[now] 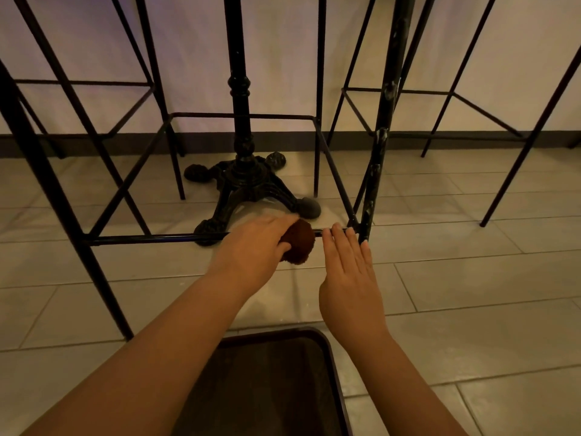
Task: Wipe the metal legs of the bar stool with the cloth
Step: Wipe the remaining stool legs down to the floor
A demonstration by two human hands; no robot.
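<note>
Left hand [254,243] gripped the cloth [298,242] against the stool's front rung [151,239], while the right hand [349,262] rested flat, fingers straight, beside it.

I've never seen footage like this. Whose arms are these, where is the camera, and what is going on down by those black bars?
There is no robot here: these are a person's two bare arms, filmed by one camera worn on the head, looking forward and down. The left hand grips a brown cloth against the low crossbar of a black metal bar stool. The right hand is open, its fingertips at the same bar. Behind it stands a table's ornate base on the tiled floor. A dark tray lies at the bottom edge.
</note>
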